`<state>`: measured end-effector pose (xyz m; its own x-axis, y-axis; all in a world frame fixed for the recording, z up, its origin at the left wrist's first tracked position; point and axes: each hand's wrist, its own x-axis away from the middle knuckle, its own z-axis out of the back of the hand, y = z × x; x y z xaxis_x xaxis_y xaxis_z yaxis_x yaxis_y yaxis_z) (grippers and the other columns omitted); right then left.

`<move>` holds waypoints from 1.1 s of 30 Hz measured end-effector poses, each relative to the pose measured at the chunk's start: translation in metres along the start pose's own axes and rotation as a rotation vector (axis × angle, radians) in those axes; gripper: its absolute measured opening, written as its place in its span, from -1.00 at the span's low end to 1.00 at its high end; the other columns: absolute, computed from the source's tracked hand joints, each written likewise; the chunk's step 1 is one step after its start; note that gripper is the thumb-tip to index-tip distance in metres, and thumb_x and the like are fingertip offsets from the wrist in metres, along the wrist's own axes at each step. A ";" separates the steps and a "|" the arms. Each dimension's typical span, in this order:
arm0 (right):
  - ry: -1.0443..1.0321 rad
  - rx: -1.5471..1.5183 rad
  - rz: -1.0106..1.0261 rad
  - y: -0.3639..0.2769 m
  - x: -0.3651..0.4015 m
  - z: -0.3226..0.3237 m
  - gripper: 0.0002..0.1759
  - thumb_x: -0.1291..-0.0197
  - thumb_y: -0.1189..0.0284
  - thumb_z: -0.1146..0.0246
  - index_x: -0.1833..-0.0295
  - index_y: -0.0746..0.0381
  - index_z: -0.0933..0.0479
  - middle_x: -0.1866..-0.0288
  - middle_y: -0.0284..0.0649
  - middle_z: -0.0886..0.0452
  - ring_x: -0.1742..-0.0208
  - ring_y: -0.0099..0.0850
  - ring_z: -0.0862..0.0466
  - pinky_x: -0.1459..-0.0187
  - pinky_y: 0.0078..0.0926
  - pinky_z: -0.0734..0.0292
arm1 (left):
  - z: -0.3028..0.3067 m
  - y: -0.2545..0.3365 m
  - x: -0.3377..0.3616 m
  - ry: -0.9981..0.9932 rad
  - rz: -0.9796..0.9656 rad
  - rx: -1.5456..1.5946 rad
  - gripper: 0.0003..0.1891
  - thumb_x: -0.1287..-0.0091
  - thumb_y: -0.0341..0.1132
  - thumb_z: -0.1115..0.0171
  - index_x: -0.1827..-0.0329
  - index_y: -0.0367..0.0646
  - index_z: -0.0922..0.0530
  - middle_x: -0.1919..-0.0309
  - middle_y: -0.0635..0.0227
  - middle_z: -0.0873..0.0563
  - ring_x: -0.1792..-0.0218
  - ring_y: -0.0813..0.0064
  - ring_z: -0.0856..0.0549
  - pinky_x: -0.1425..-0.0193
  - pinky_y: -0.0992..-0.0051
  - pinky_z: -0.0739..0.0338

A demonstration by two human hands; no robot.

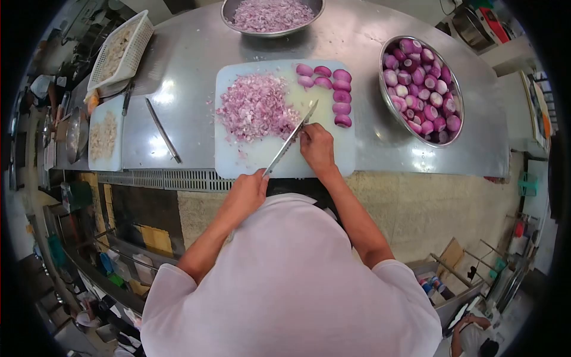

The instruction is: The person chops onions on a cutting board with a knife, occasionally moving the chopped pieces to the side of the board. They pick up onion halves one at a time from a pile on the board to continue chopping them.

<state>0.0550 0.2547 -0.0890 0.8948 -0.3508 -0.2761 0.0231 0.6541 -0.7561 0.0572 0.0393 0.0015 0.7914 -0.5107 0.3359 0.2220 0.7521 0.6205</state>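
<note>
My left hand (247, 191) is closed around the handle of a kitchen knife (284, 151), whose blade slants up and right over the white cutting board (244, 162). The curled fingers of my right hand (318, 144) pinch at the blade toward its tip; the exact contact is partly hidden. A heap of chopped red onion (256, 104) covers the left of the board, with some bits reaching the blade. Along the board's upper right lie several purple onion halves (341, 96), set in rows.
A steel bowl (385, 95) of peeled red onions stands at right, another bowl (273, 34) with chopped onion at the back. Left are a metal rod-like tool (162, 131), a small board (116, 152) with pale chopped pieces and a white basket (140, 47). Other people appear at the edges.
</note>
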 end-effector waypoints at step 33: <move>-0.124 0.091 0.085 -0.023 -0.018 -0.012 -0.88 -0.13 0.58 -0.21 0.22 0.26 -0.62 0.20 -0.08 -0.61 0.17 -0.03 -0.59 0.10 -0.12 -0.55 | 0.012 -0.018 -0.008 0.190 0.001 -0.023 -0.76 -0.47 -0.34 -0.07 0.01 -0.35 -0.58 0.53 -0.19 -0.64 0.39 -0.25 -0.67 0.30 -0.06 -0.50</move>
<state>0.0334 0.2376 -0.0736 0.9432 -0.2099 -0.2576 -0.0200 0.7380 -0.6745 0.0396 0.0249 -0.0042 0.8844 -0.4240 0.1951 0.2328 0.7630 0.6030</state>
